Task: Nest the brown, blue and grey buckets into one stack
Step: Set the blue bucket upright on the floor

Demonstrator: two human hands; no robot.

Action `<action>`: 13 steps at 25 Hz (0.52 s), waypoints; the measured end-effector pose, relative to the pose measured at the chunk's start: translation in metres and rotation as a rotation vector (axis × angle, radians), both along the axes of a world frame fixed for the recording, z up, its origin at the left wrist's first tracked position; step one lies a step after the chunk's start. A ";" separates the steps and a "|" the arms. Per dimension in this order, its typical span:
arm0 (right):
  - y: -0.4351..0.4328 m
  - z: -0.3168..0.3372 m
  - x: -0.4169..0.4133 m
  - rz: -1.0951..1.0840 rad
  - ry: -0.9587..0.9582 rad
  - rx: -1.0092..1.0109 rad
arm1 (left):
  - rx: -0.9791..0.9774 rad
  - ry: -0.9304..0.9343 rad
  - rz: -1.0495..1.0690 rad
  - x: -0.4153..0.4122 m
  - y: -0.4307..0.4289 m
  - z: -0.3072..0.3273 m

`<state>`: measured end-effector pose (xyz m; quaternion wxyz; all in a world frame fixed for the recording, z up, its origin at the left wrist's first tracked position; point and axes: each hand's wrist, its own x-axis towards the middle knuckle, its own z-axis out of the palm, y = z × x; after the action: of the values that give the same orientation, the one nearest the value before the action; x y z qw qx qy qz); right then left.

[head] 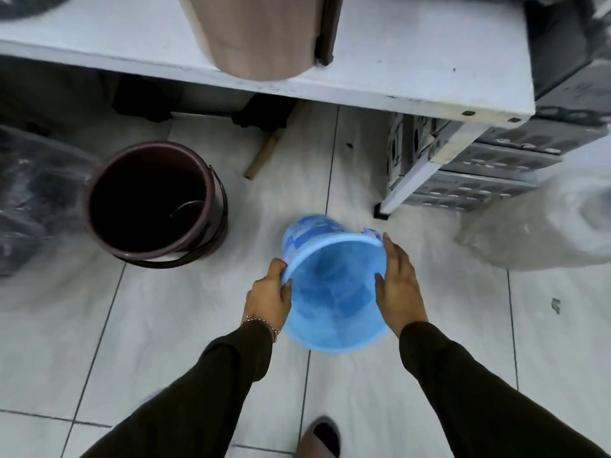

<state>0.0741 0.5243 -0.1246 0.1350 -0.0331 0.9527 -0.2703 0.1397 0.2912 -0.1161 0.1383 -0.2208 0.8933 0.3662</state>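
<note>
A light blue bucket (334, 285) is held above the tiled floor, its mouth tilted toward me. My left hand (269, 297) grips its rim on the left, fingers curled over the edge. My right hand (398, 289) presses flat against the rim on the right. A dark brown bucket (155, 201) stands upright on the floor to the left, its handle down and a curved metal piece inside. No grey bucket is clearly in view.
A white shelf board (363, 61) runs across the top with a beige tapered bin (261, 34) on it. Grey crates (479, 166) sit under the shelf at right. Plastic-wrapped goods lie at far left (29, 193) and right (542, 226). A cardboard tube (264, 153) lies on the floor. My shoe (320, 438) is below.
</note>
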 end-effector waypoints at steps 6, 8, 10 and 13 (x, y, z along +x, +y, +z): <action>0.036 -0.003 -0.018 -0.044 -0.199 0.149 | 0.199 -0.094 0.287 -0.055 0.023 -0.016; 0.042 -0.008 -0.013 -0.032 -0.189 0.132 | 0.349 -0.139 0.421 -0.064 0.024 -0.026; 0.043 -0.009 -0.010 -0.037 -0.173 0.122 | 0.452 -0.158 0.418 -0.062 0.025 -0.028; 0.037 0.004 -0.003 0.020 -0.093 0.289 | 0.235 -0.143 0.104 -0.040 0.022 -0.015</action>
<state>0.0707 0.5614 -0.1207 0.1852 -0.0103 0.9740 -0.1301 0.1001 0.3131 -0.1307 0.2074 -0.2748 0.8194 0.4583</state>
